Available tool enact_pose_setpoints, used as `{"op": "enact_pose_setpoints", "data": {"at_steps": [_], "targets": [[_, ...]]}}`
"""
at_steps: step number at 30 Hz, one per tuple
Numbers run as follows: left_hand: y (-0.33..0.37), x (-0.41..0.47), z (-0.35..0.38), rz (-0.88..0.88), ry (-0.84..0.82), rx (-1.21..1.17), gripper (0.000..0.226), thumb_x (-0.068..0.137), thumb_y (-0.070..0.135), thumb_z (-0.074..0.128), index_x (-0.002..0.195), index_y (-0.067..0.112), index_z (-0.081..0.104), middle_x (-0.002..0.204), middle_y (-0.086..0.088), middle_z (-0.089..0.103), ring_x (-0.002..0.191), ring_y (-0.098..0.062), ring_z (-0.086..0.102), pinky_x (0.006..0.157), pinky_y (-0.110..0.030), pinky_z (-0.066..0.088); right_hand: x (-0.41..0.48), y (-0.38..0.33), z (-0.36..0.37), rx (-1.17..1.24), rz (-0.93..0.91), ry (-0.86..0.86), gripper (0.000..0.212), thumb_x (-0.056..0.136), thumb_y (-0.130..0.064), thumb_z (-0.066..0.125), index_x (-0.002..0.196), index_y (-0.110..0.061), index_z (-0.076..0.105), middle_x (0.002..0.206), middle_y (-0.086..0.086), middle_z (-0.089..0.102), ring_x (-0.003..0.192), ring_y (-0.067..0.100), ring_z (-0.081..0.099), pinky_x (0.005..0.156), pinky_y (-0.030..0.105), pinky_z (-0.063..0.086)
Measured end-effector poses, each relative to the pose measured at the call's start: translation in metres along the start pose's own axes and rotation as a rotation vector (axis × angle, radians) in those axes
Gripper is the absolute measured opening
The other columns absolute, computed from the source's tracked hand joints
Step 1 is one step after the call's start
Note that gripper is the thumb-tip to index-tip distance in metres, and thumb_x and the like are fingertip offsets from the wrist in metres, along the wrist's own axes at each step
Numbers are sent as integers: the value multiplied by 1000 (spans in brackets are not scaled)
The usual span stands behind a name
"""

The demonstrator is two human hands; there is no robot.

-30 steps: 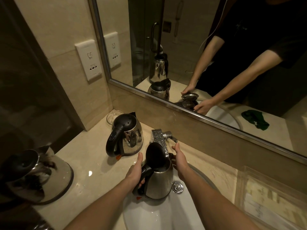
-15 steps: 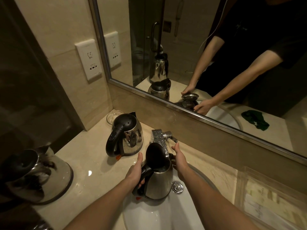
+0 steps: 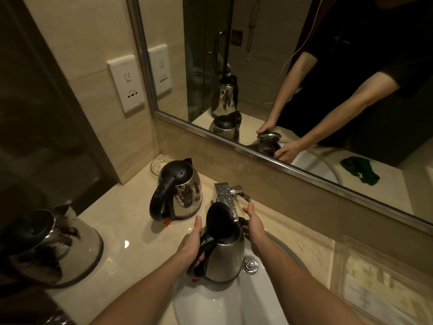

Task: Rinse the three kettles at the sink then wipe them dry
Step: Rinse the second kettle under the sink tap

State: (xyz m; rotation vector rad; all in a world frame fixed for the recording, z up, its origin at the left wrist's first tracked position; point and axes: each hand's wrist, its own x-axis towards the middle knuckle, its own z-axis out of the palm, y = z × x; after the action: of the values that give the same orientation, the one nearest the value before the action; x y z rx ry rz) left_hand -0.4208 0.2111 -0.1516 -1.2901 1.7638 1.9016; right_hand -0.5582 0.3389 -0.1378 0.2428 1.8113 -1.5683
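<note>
Your left hand (image 3: 190, 245) has its fingers wrapped around the black handle of the steel kettle (image 3: 225, 259) you hold upright over the white sink (image 3: 234, 306), thumb pointing up along the handle. Your right hand (image 3: 254, 227) is open, fingers loosely spread and pressed flat against the far side of that kettle near its spout, gripping nothing. The kettle's black lid (image 3: 220, 219) stands hinged up between your two hands.

Working from the biggest things down: the mirror (image 3: 304, 66) runs along the wall beyond your fingertips, reflecting your arms and a green cloth (image 3: 359, 170). The beige countertop (image 3: 121, 233) spreads out to the left of your left hand. On it, far left of your fingers and close to the camera, sits a blurred steel kettle (image 3: 51, 245). A second closed kettle (image 3: 178, 191), with a black lid and handle, stands just beyond and left of your left thumb, clear of it. The chrome faucet (image 3: 225, 195) rises directly beyond the open lid, its lever just above your right fingertips. A clear glass dish (image 3: 159, 164) sits behind the closed kettle in the corner. The chrome drain stopper (image 3: 250, 265) lies in the basin just below your right wrist, beside the held kettle's base.
</note>
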Motion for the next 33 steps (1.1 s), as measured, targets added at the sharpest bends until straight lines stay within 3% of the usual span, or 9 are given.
{"op": "enact_pose_setpoints", "data": {"at_steps": [7, 11, 14, 18, 22, 33], "targets": [[-2, 0, -1, 15, 5, -4, 107, 62, 96, 16, 104, 15, 71, 50, -4, 49, 44, -17, 48, 47, -27, 40, -1, 1, 0, -9, -9, -8, 69, 94, -67, 25, 143, -23, 45, 145, 16, 45, 134, 32, 40, 115, 49, 25], [-1, -2, -2, 4, 15, 7, 106, 70, 94, 15, 104, 11, 72, 49, -4, 50, 43, -16, 48, 48, -26, 40, -1, 0, 1, -10, -7, -5, 69, 95, -67, 25, 144, -23, 44, 146, 16, 44, 135, 32, 39, 115, 49, 24], [-1, -2, -1, 13, 15, -2, 103, 66, 95, 16, 104, 17, 73, 52, -5, 50, 45, -17, 49, 49, -26, 41, -1, 0, 0, -15, -12, -2, 68, 95, -66, 24, 143, -22, 46, 144, 16, 47, 133, 31, 42, 114, 47, 26], [0, -3, 0, 15, 10, -1, 95, 77, 90, 15, 105, 20, 72, 51, -4, 50, 45, -16, 49, 49, -26, 42, -1, 0, 1, -19, -15, 4, 70, 94, -68, 24, 142, -23, 47, 142, 15, 49, 132, 31, 43, 114, 48, 27], [0, -3, 0, 16, 13, 7, 104, 66, 95, 15, 102, 15, 72, 51, -5, 50, 45, -17, 49, 50, -26, 41, -1, 0, 0, -18, -20, 1, 70, 94, -67, 25, 142, -22, 47, 142, 15, 49, 132, 31, 42, 114, 48, 27], [1, -7, 0, 22, 1, 8, 97, 78, 90, 14, 102, 15, 71, 50, -4, 50, 43, -16, 49, 48, -26, 41, -2, 0, 1, -26, -21, 3, 71, 93, -69, 25, 142, -23, 46, 145, 16, 46, 134, 33, 39, 114, 49, 25]]}}
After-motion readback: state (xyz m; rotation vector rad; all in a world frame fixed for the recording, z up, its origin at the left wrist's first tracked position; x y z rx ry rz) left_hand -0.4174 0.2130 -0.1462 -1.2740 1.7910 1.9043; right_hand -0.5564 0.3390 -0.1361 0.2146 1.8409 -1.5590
